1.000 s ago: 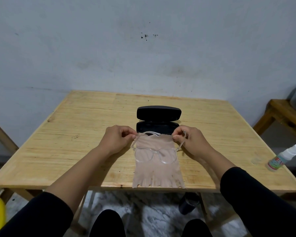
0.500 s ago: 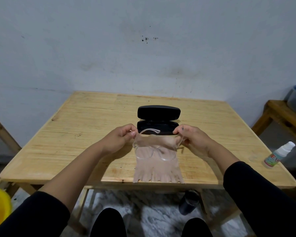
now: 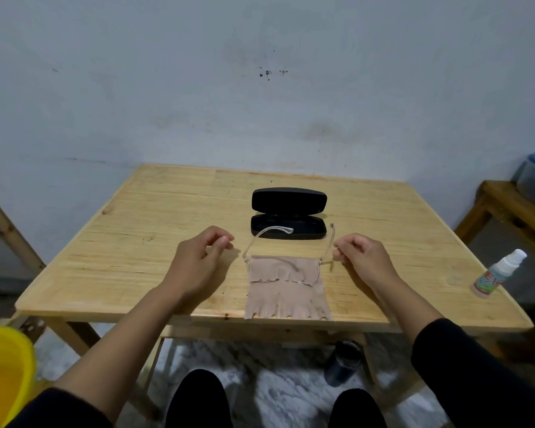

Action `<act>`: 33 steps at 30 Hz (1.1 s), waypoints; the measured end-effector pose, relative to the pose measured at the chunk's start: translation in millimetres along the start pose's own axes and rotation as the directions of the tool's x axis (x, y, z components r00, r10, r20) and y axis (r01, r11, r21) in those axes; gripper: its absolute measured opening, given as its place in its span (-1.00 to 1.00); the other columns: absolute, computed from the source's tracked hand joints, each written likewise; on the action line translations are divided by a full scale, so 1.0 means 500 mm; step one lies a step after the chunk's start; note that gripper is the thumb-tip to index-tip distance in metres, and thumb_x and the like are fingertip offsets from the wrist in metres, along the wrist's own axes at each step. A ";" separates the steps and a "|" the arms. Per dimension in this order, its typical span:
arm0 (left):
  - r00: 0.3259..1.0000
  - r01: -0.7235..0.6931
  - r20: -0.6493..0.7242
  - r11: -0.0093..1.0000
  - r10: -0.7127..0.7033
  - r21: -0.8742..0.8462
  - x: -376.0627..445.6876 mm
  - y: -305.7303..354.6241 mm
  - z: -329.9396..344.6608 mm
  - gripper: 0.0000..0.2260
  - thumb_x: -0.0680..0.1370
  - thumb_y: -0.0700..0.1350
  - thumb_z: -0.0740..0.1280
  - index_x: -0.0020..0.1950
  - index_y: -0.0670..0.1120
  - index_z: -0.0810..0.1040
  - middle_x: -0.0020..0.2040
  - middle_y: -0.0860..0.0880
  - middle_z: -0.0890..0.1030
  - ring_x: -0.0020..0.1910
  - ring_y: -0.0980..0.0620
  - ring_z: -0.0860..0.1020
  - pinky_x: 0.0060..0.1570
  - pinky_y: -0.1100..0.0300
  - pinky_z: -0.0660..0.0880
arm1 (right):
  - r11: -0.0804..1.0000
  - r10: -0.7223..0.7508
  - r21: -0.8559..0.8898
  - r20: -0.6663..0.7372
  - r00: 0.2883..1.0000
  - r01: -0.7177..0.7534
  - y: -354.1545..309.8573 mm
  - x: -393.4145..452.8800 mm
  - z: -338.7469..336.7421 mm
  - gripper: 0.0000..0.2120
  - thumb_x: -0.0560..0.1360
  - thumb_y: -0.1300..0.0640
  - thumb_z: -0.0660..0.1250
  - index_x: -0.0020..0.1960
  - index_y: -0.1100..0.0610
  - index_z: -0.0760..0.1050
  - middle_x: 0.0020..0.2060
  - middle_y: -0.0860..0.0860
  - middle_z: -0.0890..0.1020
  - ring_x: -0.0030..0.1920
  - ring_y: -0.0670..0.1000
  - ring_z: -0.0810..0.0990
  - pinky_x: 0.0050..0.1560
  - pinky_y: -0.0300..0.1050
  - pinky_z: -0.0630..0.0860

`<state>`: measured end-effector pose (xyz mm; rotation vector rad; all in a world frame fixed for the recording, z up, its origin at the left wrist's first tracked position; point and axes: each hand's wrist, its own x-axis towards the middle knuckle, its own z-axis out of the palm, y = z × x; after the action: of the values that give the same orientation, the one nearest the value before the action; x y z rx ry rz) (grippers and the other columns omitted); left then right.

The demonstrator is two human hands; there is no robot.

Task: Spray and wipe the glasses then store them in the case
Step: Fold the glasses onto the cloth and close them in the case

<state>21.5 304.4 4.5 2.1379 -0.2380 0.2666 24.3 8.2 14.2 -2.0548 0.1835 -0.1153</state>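
Both forearms reach forward, dark sleeves pushed up toward the elbows. The left hand [image 3: 198, 257] hovers with fingers loosely curled, holding nothing — the right hand [image 3: 363, 257] mirrors it, its fingertips [image 3: 337, 247] drawn together.

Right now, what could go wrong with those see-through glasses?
The clear-framed glasses lie with their lenses under the folded beige cloth, temple arms open, so lifting the cloth carelessly could drag them. The small white spray bottle lies near the wooden table's right edge and might roll off.
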 end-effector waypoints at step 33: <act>0.904 0.383 -0.013 0.825 -0.426 -0.417 -0.044 0.098 0.087 -0.86 0.53 -0.03 0.31 -0.05 -0.08 0.57 -0.20 0.01 0.69 -0.31 0.16 0.61 -0.36 0.35 0.49 | 0.804 0.239 0.538 0.097 0.966 -0.253 -0.038 -0.098 0.051 -0.90 0.51 0.18 0.32 -0.01 0.17 0.56 -0.18 0.10 0.70 -0.30 -0.06 0.61 -0.37 -0.27 0.49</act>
<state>-8.6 242.9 14.1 1.6993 0.2147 0.0689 -18.4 48.2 18.7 -1.4410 0.3586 0.0205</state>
